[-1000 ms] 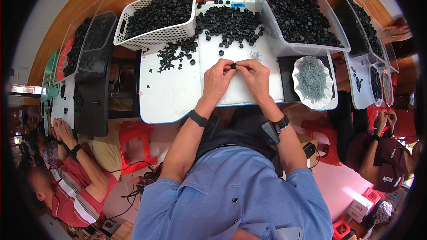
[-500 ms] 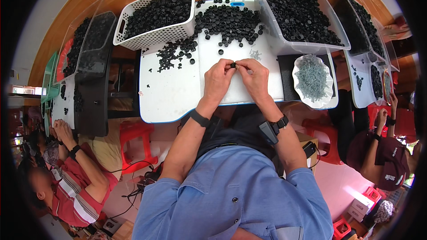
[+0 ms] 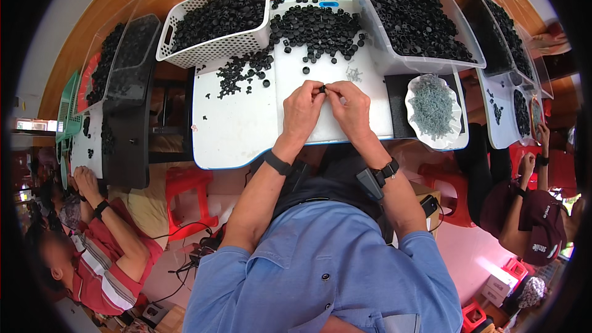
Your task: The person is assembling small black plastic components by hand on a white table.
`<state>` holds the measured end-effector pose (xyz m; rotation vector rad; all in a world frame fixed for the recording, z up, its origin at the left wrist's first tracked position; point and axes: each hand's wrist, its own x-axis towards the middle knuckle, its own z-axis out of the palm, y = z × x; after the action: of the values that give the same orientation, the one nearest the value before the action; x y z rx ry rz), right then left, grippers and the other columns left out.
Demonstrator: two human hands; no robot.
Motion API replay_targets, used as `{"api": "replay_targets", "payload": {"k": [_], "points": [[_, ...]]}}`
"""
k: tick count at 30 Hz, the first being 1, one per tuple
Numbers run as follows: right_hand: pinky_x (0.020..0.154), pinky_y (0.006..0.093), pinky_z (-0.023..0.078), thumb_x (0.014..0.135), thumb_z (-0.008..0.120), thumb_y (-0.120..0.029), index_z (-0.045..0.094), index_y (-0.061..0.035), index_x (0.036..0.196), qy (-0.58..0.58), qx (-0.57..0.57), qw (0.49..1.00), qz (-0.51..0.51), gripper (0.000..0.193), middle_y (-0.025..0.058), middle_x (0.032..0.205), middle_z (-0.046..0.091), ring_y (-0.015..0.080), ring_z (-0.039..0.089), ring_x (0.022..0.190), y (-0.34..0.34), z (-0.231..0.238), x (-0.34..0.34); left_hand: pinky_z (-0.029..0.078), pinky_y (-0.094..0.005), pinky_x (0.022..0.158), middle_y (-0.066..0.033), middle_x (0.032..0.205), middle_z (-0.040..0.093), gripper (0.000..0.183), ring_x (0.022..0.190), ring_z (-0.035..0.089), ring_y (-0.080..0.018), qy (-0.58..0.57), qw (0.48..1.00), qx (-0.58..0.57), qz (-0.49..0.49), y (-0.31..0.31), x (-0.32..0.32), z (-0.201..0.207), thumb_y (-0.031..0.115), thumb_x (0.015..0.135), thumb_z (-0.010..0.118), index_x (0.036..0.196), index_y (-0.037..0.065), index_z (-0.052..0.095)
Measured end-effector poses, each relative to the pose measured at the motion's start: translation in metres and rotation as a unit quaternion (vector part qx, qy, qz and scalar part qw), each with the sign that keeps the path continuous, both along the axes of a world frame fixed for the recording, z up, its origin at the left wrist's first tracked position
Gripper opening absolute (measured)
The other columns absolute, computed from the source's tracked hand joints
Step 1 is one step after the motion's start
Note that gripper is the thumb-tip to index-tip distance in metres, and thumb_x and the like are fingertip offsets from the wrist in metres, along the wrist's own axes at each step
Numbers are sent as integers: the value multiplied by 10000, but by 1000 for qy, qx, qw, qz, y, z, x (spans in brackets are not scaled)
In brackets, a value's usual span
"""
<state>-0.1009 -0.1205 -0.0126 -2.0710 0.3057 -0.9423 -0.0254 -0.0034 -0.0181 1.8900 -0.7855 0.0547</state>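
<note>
1 small black part [image 3: 322, 89] is pinched between the left hand [image 3: 300, 110] and right hand [image 3: 350, 111], held fingertip to fingertip over the white tabletop [image 3: 237, 132]. Black caps [image 3: 316, 29] are heaped beyond, between a perforated basket [image 3: 219, 48] and a translucent bin [image 3: 422, 66] (both loaded with black pieces [image 3: 219, 18]). Thin grey pieces [image 3: 433, 108] are held in a white dish [image 3: 441, 142] at right.

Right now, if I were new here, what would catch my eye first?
Probably the black pieces, heaped in the white basket at the back left and the clear bin at the back right, with more spread between. Next, the left hand and right hand, meeting in the middle around one small dark piece. Then the pale dish of thin grey bits, on the right.
</note>
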Motion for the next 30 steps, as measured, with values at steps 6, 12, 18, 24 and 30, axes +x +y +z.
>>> {"api": "replay_targets", "payload": {"k": [6, 12, 18, 24, 30], "points": [[682, 341, 570, 861, 732, 24, 730, 10, 953, -3, 14, 1000, 23, 93, 140, 921, 736, 278, 717, 774, -3, 1, 0, 599, -321, 708, -131, 909, 777, 213, 809, 775, -228, 49, 999, 11, 8, 1, 1, 4, 77, 875, 784, 1059, 13, 699], [710, 327, 586, 874, 720, 24, 748, 19, 968, 17, 50, 998, 21, 99, 144, 930, 752, 258, 734, 788, -4, 2, 0, 599, -349, 697, -146, 888, 760, 193, 784, 762, -266, 43, 999, -1, 4, 2, 1, 3, 83, 879, 776, 1038, 13, 692], [735, 322, 594, 887, 705, 21, 750, 25, 981, 28, 96, 995, 12, 104, 141, 924, 757, 242, 746, 800, -3, 6, 1, 596, -333, 695, -144, 880, 772, 219, 785, 768, -254, 87, 996, -14, -9, 3, 5, 2, 104, 884, 784, 1065, 14, 700], [728, 320, 590, 890, 712, 15, 746, 19, 986, 17, 87, 996, 7, 102, 136, 928, 756, 236, 741, 793, -4, 4, -1, 578, -283, 725, -111, 933, 795, 249, 830, 764, -160, 136, 990, 5, -23, 3, 6, 9, 93, 901, 773, 1124, 0, 712], [714, 321, 589, 883, 721, 26, 734, 8, 992, -22, 45, 999, 14, 111, 128, 944, 750, 245, 734, 793, 0, 7, -3, 572, -278, 749, -111, 956, 794, 255, 858, 758, -151, 149, 988, 15, -28, 4, 5, 12, 74, 906, 752, 1144, -2, 699]]}}
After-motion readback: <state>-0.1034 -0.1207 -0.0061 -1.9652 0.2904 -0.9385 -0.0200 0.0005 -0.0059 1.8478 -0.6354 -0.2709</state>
